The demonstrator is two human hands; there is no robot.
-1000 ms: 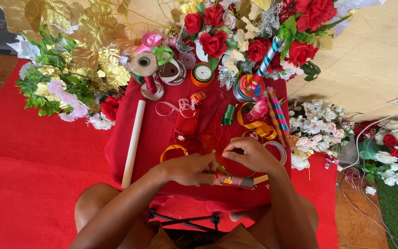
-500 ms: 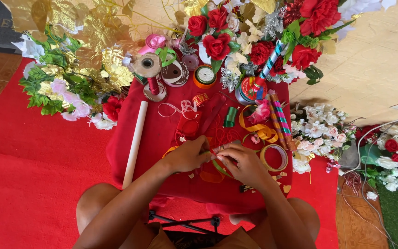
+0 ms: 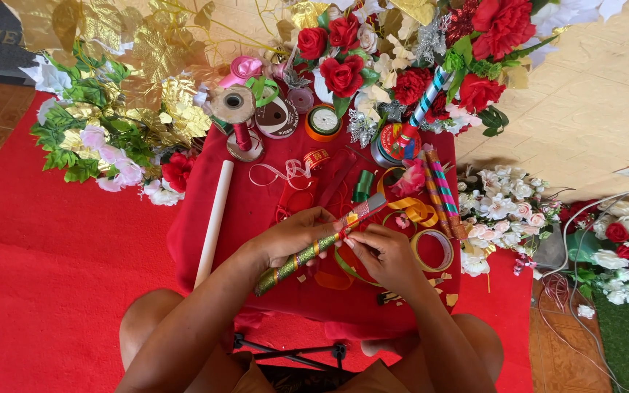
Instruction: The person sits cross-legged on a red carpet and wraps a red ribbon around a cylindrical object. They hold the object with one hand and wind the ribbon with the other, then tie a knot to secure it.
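My left hand (image 3: 296, 234) grips a thin stick (image 3: 285, 268) wrapped in green and gold glitter ribbon; it runs from lower left up to the right across a small table draped in red cloth (image 3: 256, 196). My right hand (image 3: 384, 256) pinches the stick's upper part, where a red and silver ribbon end (image 3: 368, 207) sticks out. A loop of green ribbon (image 3: 347, 268) hangs under my right hand. Both hands are over the middle of the table.
A white rod (image 3: 214, 218) lies at the table's left. Ribbon spools (image 3: 278, 116), a tape roll (image 3: 432, 250), striped wrapped sticks (image 3: 442, 191) and gold ribbon (image 3: 413, 211) crowd the top. Red roses (image 3: 343, 73), gold leaves (image 3: 147, 65) and white flowers (image 3: 504, 200) surround it on a red carpet (image 3: 52, 284).
My hands moved up from the table's near edge to its middle. The glitter-wrapped stick is now raised between them and angled up to the right.
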